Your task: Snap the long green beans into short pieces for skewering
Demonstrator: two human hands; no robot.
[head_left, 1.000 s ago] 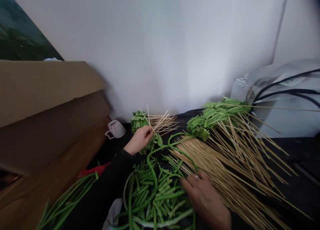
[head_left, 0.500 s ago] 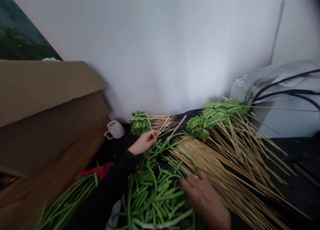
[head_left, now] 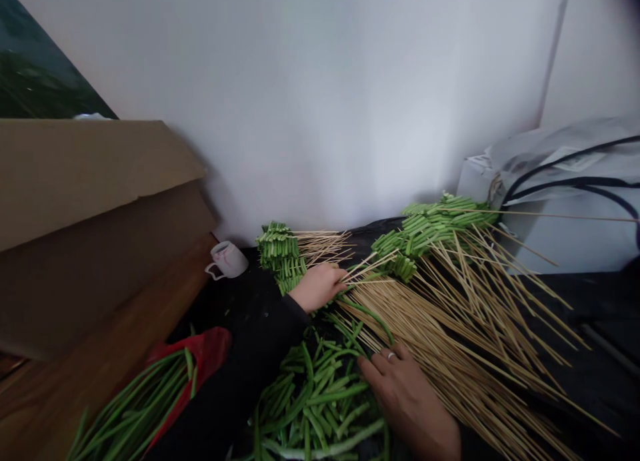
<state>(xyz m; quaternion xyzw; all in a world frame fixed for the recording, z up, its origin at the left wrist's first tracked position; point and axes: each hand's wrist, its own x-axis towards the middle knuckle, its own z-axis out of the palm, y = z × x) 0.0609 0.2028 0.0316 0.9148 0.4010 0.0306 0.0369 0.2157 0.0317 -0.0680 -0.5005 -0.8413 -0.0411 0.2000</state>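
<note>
Bamboo skewers [head_left: 367,267] sit pinched in my left hand [head_left: 318,286], fingers closed; the loose fan could slip or jab. My right hand [head_left: 407,397] rests open on cut green beans [head_left: 320,387].

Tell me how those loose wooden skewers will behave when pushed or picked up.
The skewers probably feel stiff and light: they lie thin and straight. Pushed, they would likely roll and scatter, being loose and criss-crossed on the dark surface. Several fan out from the left hand, so a bundle may splay.
</note>
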